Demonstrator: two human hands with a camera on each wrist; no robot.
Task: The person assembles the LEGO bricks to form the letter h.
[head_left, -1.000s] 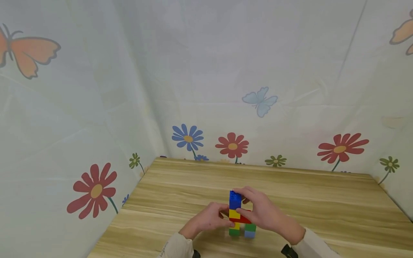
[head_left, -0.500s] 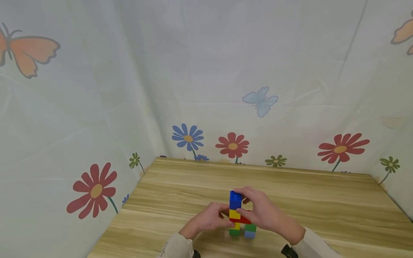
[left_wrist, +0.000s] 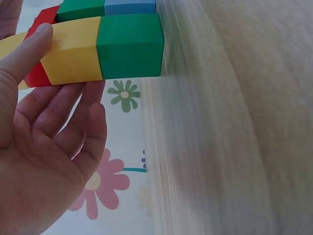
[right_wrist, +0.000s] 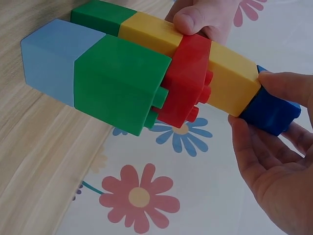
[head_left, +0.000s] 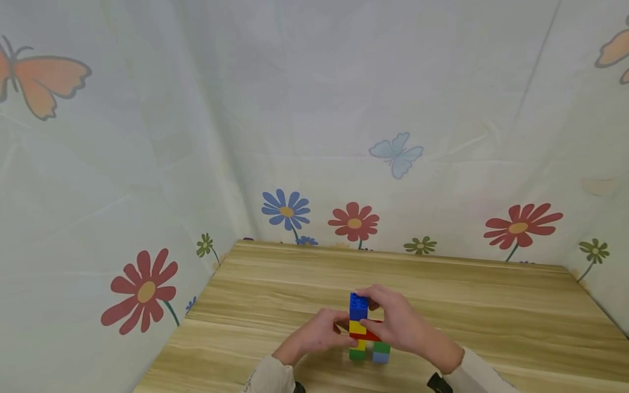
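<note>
A toy-block structure stands on the wooden table. Its left column has a green block (left_wrist: pixel 131 49) at the base, then a yellow block (left_wrist: pixel 76 54), a red block (right_wrist: pixel 187 73), a second yellow block (right_wrist: pixel 232 78) and a blue block (head_left: pixel 358 312) on top. On the right, a light blue block (right_wrist: pixel 54 61) carries another green block (right_wrist: pixel 117 81), and the red block reaches across to that side. My left hand (head_left: pixel 319 334) grips the left column, thumb near the joint of red and lower yellow. With fingertips and thumb, my right hand (head_left: pixel 405 325) pinches the blue block.
The wooden tabletop (head_left: pixel 275 284) spreads around the blocks. Behind and at the left hangs a white curtain (head_left: pixel 314 98) printed with flowers and butterflies. Dark straps (head_left: pixel 439 383) show at the wrists.
The blue block sits slightly lower on the column, and my right fingers have come down a little with it. My left hand keeps its place.
</note>
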